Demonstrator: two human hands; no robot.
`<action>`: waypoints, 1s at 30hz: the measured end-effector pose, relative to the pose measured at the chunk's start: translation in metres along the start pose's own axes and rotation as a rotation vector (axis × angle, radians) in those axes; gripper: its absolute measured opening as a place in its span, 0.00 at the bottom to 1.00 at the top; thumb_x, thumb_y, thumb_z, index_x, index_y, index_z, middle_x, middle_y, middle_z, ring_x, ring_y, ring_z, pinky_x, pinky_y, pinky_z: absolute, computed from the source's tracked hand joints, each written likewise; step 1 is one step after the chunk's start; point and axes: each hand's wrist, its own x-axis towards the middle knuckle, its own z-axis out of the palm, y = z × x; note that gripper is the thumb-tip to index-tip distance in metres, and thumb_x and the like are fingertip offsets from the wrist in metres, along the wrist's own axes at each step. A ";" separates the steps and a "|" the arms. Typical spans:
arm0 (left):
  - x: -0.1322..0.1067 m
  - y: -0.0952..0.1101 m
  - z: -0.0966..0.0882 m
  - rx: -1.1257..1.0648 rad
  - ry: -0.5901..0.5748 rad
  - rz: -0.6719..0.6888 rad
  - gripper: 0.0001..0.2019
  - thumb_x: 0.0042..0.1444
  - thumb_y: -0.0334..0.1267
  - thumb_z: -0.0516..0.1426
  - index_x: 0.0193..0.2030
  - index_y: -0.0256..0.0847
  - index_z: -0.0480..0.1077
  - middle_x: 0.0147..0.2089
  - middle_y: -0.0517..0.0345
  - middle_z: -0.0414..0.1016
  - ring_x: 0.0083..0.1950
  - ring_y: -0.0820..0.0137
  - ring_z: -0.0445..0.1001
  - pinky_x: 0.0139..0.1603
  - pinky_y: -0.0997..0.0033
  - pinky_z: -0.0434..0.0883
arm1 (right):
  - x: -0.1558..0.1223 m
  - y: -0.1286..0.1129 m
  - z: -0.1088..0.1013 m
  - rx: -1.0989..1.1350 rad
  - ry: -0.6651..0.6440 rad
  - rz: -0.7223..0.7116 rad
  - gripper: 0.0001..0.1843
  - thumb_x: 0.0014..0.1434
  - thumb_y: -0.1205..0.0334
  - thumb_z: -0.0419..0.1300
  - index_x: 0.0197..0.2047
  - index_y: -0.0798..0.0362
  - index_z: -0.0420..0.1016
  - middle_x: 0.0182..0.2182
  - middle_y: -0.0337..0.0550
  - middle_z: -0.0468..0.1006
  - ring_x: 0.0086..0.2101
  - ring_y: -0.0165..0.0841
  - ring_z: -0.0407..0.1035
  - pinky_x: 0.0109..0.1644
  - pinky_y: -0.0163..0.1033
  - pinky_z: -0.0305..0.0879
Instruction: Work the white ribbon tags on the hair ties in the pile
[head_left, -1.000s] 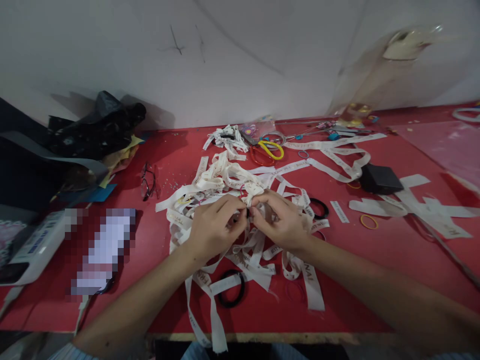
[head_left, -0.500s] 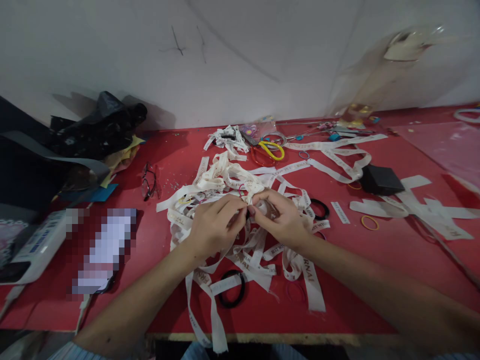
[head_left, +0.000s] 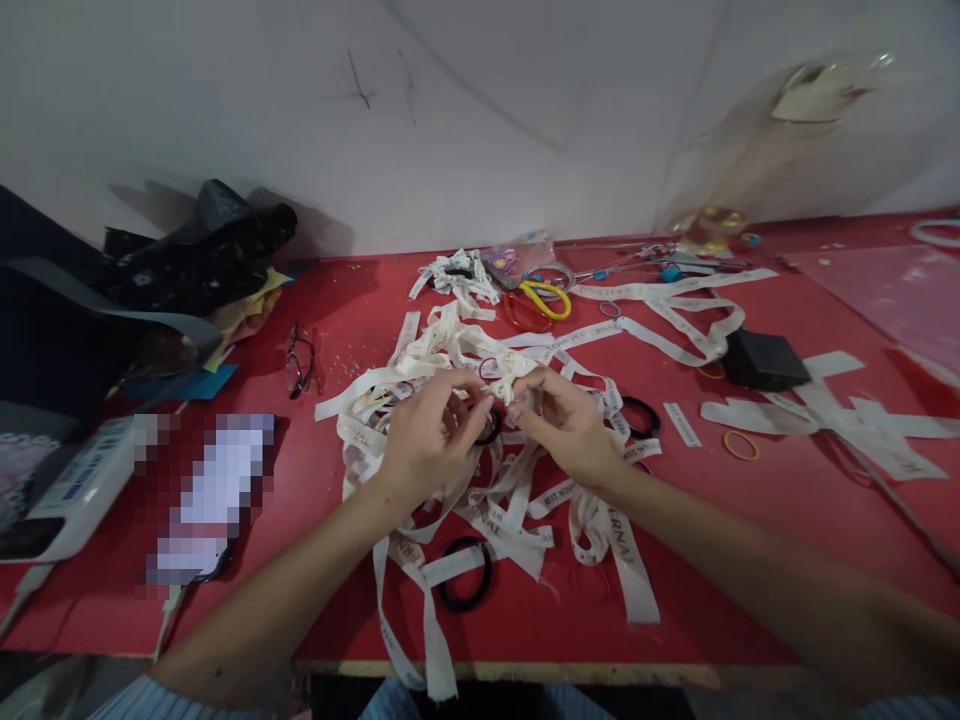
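Both hands meet over the red tabletop (head_left: 525, 635): the right hand (head_left: 574, 430) pinches a bunched white ribbon (head_left: 505, 386) between thumb and forefinger, while the left hand (head_left: 427, 430) curls against its other side, though I cannot tell whether that one grips. A black hair tie (head_left: 494, 428) peeks out just below the bunch. Compared with a moment ago, the fingertips have parted slightly, baring more of the bunch and tie, so I'd judge the hold is being adjusted. By the right forearm, a printed ribbon strip (head_left: 634, 580) has shifted a touch rightward. Beyond the hands, the tangled ribbon heap (head_left: 446, 340) looks much as it did, as do the yellow-and-red-handled scissors (head_left: 551, 306) behind it.
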 end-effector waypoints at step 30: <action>0.003 -0.004 -0.001 -0.304 -0.010 -0.159 0.06 0.60 0.40 0.58 0.36 0.40 0.69 0.30 0.63 0.75 0.24 0.78 0.72 0.27 0.79 0.70 | -0.001 0.005 0.000 -0.035 0.009 0.066 0.05 0.61 0.59 0.61 0.38 0.51 0.73 0.34 0.41 0.73 0.35 0.32 0.68 0.39 0.37 0.64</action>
